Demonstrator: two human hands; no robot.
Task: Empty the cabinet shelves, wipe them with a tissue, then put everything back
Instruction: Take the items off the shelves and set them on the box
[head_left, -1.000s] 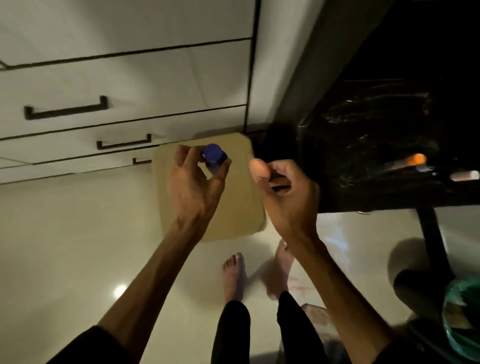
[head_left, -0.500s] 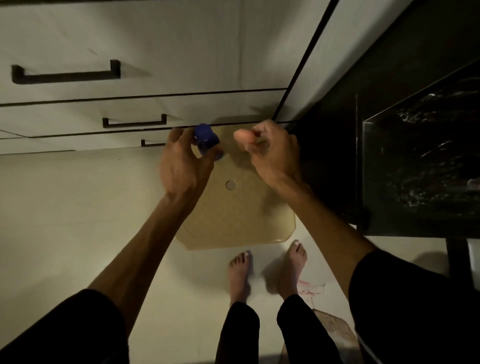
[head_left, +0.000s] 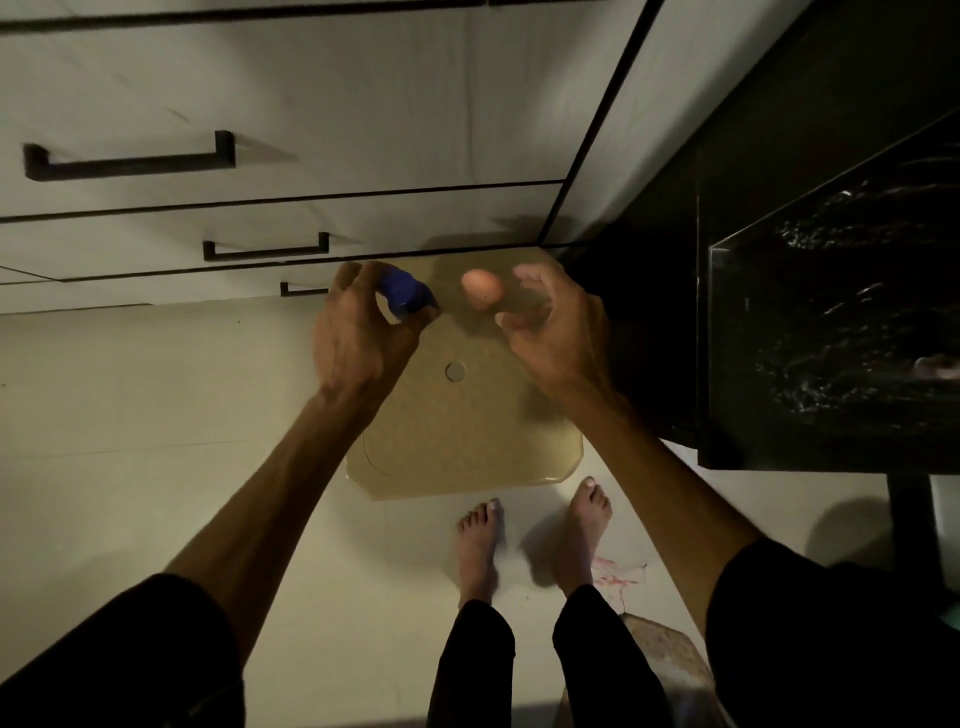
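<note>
The blue-capped bottle (head_left: 405, 292) sits pinched in the left hand (head_left: 363, 332) above the far edge of the tan stool (head_left: 467, 431). Just right of it, a pale egg-shaped thing (head_left: 481, 289) sits apart from the right hand (head_left: 558, 327), whose fingers are spread and loosely curled, grasping nothing.

Dim light, pale tiled floor (head_left: 130, 415), white drawers (head_left: 311, 104), tan stool (head_left: 467, 441)

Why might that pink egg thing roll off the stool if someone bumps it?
The egg looks rounded and smooth, so it would probably roll at a light push. It sits near the far edge of the stool, whose top looks flat with no rim, so little would stop it. If it is a real egg, it would likely crack on the hard floor.
</note>
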